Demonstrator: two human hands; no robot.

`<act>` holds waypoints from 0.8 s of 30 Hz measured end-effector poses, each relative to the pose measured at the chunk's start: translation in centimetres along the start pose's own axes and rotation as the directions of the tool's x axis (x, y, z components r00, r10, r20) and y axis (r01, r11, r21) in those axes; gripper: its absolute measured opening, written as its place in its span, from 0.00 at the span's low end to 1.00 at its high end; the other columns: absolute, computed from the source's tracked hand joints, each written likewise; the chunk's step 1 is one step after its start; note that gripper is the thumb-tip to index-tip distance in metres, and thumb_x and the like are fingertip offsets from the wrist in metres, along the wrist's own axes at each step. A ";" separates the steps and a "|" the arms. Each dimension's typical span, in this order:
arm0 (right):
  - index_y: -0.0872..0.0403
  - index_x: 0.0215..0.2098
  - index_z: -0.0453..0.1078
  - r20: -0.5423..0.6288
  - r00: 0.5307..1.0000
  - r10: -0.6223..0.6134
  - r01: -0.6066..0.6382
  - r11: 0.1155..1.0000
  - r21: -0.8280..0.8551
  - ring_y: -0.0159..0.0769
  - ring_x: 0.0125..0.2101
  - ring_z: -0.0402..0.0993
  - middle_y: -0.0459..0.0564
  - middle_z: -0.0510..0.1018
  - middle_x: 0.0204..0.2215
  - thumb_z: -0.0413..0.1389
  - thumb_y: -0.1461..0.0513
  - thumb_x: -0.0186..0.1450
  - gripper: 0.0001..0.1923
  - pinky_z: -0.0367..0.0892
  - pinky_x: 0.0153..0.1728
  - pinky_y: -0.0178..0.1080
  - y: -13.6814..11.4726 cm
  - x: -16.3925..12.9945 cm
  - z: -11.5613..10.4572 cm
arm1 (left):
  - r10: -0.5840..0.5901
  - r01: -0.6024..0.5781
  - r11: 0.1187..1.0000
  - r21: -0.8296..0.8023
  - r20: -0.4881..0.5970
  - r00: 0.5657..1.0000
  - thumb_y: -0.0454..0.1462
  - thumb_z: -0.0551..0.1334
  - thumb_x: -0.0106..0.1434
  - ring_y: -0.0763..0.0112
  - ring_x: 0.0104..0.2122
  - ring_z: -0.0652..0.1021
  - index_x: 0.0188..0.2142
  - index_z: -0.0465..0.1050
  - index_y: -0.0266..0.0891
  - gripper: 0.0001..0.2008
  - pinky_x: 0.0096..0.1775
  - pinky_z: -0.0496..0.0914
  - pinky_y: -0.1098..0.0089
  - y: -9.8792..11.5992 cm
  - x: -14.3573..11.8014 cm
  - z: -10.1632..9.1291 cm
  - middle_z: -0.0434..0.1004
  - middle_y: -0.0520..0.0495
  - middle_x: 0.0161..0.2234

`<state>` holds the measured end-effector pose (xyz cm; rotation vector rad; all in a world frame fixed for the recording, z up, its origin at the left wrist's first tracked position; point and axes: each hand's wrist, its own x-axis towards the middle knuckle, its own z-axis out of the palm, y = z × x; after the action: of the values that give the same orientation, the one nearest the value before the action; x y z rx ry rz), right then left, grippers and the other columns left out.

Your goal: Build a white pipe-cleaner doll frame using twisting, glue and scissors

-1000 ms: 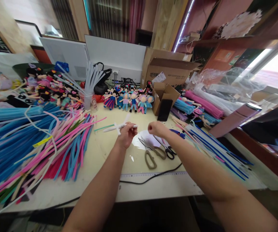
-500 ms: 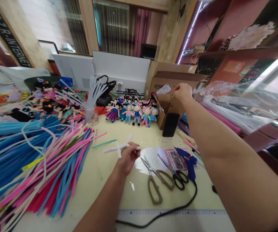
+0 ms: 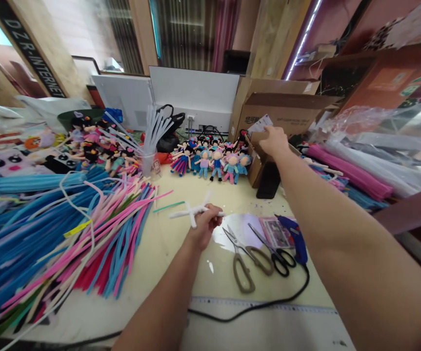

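My left hand (image 3: 206, 227) is closed around a white pipe-cleaner figure (image 3: 192, 212) twisted into a cross shape, held just above the yellowish table (image 3: 166, 253). My right hand (image 3: 274, 141) reaches far forward over a small open cardboard box (image 3: 257, 161), fingers curled down into it; what they hold, if anything, is hidden. Two pairs of scissors (image 3: 249, 258) and a blue glue gun (image 3: 295, 238) lie below my right forearm.
A big heap of blue, pink and white pipe cleaners (image 3: 60, 229) covers the left. Small finished dolls (image 3: 210, 161) stand in a row at the back beside a cup of white sticks (image 3: 149, 146). A large cardboard box (image 3: 283, 107), a black phone (image 3: 268, 180), a ruler (image 3: 261, 307).
My right hand left the spot beside my left hand and stretched out to the small cardboard box. The left hand kept hold of the white figure. The camera tilted up slightly.
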<state>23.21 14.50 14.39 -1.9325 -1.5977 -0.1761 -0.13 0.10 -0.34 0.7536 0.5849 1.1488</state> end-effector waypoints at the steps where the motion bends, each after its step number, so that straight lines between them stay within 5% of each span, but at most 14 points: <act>1: 0.63 0.55 0.63 -0.030 0.999 -0.030 0.032 0.996 0.084 0.48 0.53 0.62 0.66 0.65 0.53 0.51 0.70 0.58 0.25 0.55 0.53 0.48 -1.3 -1.5 -0.1 | 0.014 -0.015 1.000 0.025 0.005 1.000 0.36 0.62 0.49 0.78 0.21 0.66 0.17 0.62 0.37 0.10 0.26 0.58 0.73 0.0 0.0 0.0 0.66 0.52 0.20; 5: 0.54 0.45 0.72 0.096 0.959 -0.265 0.232 0.935 0.267 0.34 0.39 0.72 0.49 0.77 0.38 0.50 0.64 0.62 0.14 0.65 0.43 0.34 -4.5 -10.8 0.3 | 0.081 -0.083 0.988 0.131 0.017 0.997 0.36 0.62 0.50 0.77 0.22 0.65 0.17 0.63 0.37 0.10 0.26 0.57 0.72 -0.2 -0.1 0.1 0.65 0.52 0.19; 8: 0.54 0.42 0.73 0.169 0.875 -0.454 0.328 0.812 0.483 0.34 0.37 0.73 0.50 0.78 0.38 0.51 0.61 0.64 0.11 0.67 0.39 0.34 -3.8 -18.1 1.2 | 0.121 -0.122 0.973 0.197 0.016 0.993 0.37 0.62 0.51 0.77 0.22 0.64 0.17 0.64 0.37 0.10 0.27 0.58 0.72 -0.7 -0.1 0.0 0.63 0.53 0.18; 11: 0.53 0.42 0.72 0.165 0.866 -0.472 0.327 0.784 0.528 0.35 0.33 0.74 0.51 0.79 0.34 0.52 0.61 0.63 0.11 0.67 0.35 0.36 -1.7 -22.5 1.7 | 0.107 -0.107 0.964 0.244 0.011 0.994 0.38 0.62 0.52 0.77 0.21 0.64 0.20 0.66 0.37 0.09 0.27 0.58 0.73 -1.3 0.0 0.0 0.62 0.54 0.18; 19: 0.53 0.39 0.71 0.064 0.910 -0.409 0.308 0.773 0.555 0.36 0.34 0.72 0.51 0.76 0.33 0.54 0.62 0.63 0.07 0.66 0.37 0.38 -0.9 -24.7 1.9 | 0.015 -0.010 0.971 0.238 -0.017 1.000 0.40 0.63 0.51 0.79 0.20 0.62 0.19 0.64 0.36 0.12 0.25 0.55 0.73 -2.1 0.0 0.2 0.60 0.56 0.17; 24: 0.54 0.30 0.70 0.206 0.958 -0.200 -0.011 0.691 0.722 0.33 0.27 0.69 0.47 0.75 0.26 0.56 0.59 0.61 0.06 0.64 0.30 0.36 -0.5 -25.4 3.2 | 0.056 -0.076 0.933 0.351 0.067 0.996 0.41 0.62 0.54 0.77 0.22 0.63 0.21 0.65 0.36 0.12 0.27 0.57 0.73 -2.0 -0.4 0.5 0.61 0.55 0.18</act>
<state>15.28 -5.19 0.00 -1.2743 -1.5995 0.6286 1.32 -0.84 -1.57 1.1179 0.7343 1.0930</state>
